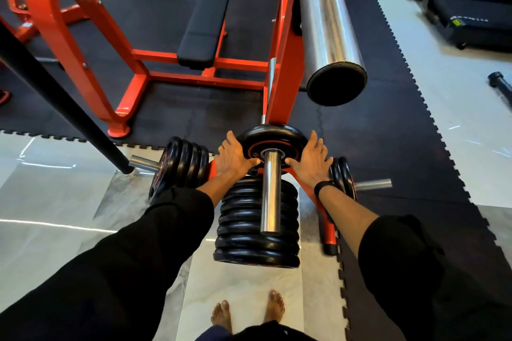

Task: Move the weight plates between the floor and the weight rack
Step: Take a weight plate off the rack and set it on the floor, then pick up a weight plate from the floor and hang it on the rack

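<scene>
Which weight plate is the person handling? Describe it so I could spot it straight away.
Find the orange weight rack, then the chrome peg pointing toward the camera. The plate sits alone on that peg, the left hand and right hand on either side. Unlike the stacked plates below, it has a red ring on its face.

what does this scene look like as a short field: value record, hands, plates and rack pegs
left hand: left hand flat against the left side of the weight plate, fingers straight
right hand: right hand flat against its right side, mirrored
weight plate: on the centre peg, far end
lower stack: plate stack below that peg
left peg: left peg plates, several
right peg: right peg plates, few
rack: orange weight rack
floor: tile floor under bare feet
</scene>
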`<state>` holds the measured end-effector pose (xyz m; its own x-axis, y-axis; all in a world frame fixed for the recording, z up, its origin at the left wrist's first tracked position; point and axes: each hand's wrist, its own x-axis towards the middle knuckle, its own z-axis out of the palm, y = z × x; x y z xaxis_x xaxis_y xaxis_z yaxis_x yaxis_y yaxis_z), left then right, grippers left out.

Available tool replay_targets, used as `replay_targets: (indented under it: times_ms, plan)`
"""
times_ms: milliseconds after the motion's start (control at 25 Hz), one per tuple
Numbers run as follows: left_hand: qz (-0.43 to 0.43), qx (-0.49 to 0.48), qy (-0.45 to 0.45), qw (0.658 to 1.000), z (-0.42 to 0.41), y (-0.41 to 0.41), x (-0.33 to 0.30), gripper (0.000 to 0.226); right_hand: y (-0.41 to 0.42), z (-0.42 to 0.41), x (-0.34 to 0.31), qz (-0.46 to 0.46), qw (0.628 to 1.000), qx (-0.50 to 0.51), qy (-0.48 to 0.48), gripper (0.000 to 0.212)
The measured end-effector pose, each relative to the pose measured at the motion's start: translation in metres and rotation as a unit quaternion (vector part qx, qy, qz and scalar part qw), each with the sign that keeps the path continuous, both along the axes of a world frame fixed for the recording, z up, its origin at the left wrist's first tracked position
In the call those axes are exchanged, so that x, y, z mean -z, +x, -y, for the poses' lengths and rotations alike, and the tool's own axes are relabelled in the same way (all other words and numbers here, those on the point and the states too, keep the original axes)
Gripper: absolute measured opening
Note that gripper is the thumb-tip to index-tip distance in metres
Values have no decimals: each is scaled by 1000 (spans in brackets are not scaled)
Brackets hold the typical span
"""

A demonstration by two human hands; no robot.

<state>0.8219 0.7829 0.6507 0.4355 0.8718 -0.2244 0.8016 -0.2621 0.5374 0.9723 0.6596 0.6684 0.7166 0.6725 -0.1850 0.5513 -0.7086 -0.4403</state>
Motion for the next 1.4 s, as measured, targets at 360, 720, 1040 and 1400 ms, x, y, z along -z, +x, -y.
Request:
replay_targets:
  times_ms: [360,720,1040,1400]
  plan:
    - [205,-70,-145,965,48,-107,7,95,-102,5,0,-30,985,-141,99,94]
    - [242,-381,-102,886,105,-319,-5,85,-261,-33,-13,-124,882,-453,35,92]
    - [242,-602,-37,760,243,-431,-12,87,-394,-11,-24,-162,730,-664,17,88]
    - [251,-746,-25,616,395,-504,-3,79,-543,80,-20,-177,542,-817,-86,86]
